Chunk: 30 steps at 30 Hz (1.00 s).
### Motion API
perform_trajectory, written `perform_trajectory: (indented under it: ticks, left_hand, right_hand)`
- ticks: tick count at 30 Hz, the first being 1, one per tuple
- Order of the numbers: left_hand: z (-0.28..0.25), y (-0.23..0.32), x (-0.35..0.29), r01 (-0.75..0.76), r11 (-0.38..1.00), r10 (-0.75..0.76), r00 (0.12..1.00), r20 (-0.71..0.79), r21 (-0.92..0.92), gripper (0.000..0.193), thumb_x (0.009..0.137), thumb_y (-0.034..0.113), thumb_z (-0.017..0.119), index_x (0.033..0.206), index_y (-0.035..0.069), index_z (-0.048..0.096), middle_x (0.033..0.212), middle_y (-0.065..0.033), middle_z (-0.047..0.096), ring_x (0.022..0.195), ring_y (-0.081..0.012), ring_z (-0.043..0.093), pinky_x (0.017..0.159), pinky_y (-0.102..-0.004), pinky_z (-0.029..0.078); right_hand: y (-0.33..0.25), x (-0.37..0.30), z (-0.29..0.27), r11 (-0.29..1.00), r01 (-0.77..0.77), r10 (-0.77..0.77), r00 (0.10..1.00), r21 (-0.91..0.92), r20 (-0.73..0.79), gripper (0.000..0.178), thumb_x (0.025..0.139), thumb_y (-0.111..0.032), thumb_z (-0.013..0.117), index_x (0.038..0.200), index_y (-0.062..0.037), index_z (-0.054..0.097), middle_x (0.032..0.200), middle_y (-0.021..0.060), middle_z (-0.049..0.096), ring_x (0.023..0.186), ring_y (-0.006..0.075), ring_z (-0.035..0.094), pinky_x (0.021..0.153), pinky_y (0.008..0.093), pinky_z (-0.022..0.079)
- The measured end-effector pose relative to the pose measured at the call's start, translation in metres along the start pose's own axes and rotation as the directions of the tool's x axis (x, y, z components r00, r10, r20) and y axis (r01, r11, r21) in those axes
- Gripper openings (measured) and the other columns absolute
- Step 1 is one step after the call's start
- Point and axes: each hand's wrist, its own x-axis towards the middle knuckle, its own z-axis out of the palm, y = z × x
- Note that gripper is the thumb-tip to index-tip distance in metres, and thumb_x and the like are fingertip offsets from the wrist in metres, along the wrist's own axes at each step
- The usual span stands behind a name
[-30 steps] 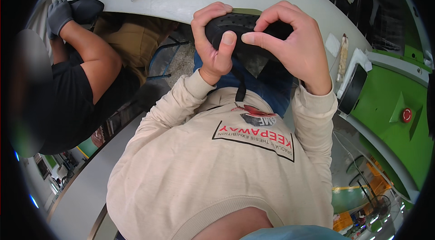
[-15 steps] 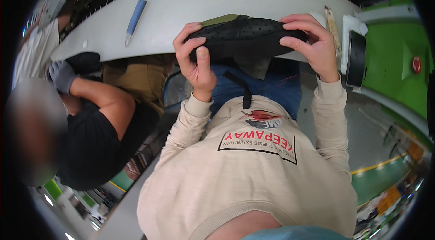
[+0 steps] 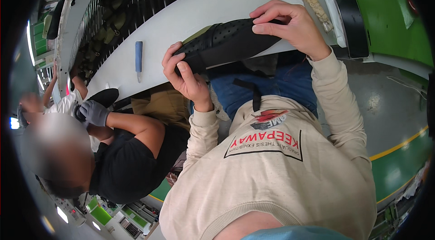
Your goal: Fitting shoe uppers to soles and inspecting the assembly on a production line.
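Observation:
A long black shoe (image 3: 231,43) with a dotted, perforated part and an olive-green strip along its far side is held above the near edge of the table (image 3: 167,27). My left hand (image 3: 189,79) grips its left end, fingers on the far side and thumb on the near side. At the higher right end, my right hand (image 3: 290,24) pinches the shoe between thumb and fingers. The shoe slants up to the right. Its underside and the inside are mostly hidden.
A blue-handled knife (image 3: 138,56) lies on the table to the left. At the right are a stained off-white stick (image 3: 315,6) and a black flat tray-like object (image 3: 351,24). Left, a co-worker's grey-gloved hand (image 3: 95,113) holds something black. Dark and olive items (image 3: 111,27) lie among metal rollers.
The view has turned, so the scene sits tilted. The shoe has gone from nearly level to slanting, its right end raised. Both hands keep hold; the right fingers have shifted into a pinch.

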Motion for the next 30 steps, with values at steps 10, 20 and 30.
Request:
perform_trajectory:
  ticks: [10, 20, 30]
  left_hand:
    - [-0.016, 0.023, 0.014, 0.111, 0.987, -0.133, 0.973, 0.189, 0.119, 0.012, 0.104, 0.013, 0.07, 0.113, 0.005, 0.068, 0.144, -0.0198, 0.06, 0.141, -0.0356, 0.056, 0.123, -0.0486, 0.038]
    - [-0.019, 0.016, 0.012, 0.169, 0.982, -0.181, 0.971, 0.158, 0.083, 0.017, 0.1, 0.018, 0.076, 0.11, 0.006, 0.068, 0.143, -0.0199, 0.06, 0.138, -0.034, 0.057, 0.12, -0.046, 0.039]
    - [-0.012, 0.024, 0.019, 0.162, 0.964, -0.196, 0.969, 0.15, 0.209, 0.016, 0.096, 0.01, 0.077, 0.106, 0.003, 0.066, 0.134, -0.0169, 0.062, 0.127, -0.0296, 0.06, 0.116, -0.043, 0.042]
  right_hand:
    - [-0.011, 0.015, 0.02, 0.986, 0.119, -0.113, 0.992, -0.12, 0.051, 0.014, 0.088, -0.011, 0.09, 0.091, -0.0039, 0.078, 0.108, 0.0048, 0.073, 0.099, 0.0162, 0.069, 0.093, 0.0291, 0.053]
    - [-0.019, 0.026, 0.042, 0.899, 0.246, -0.198, 0.966, -0.363, 0.164, 0.014, 0.083, -0.014, 0.09, 0.087, -0.0061, 0.079, 0.103, 0.0038, 0.072, 0.104, 0.0219, 0.068, 0.095, 0.0359, 0.053]
    - [-0.021, 0.041, 0.039, 0.896, 0.106, -0.039, 0.986, -0.431, 0.161, 0.022, 0.077, -0.025, 0.091, 0.085, -0.0108, 0.077, 0.097, 0.004, 0.073, 0.093, 0.0261, 0.07, 0.087, 0.0384, 0.056]
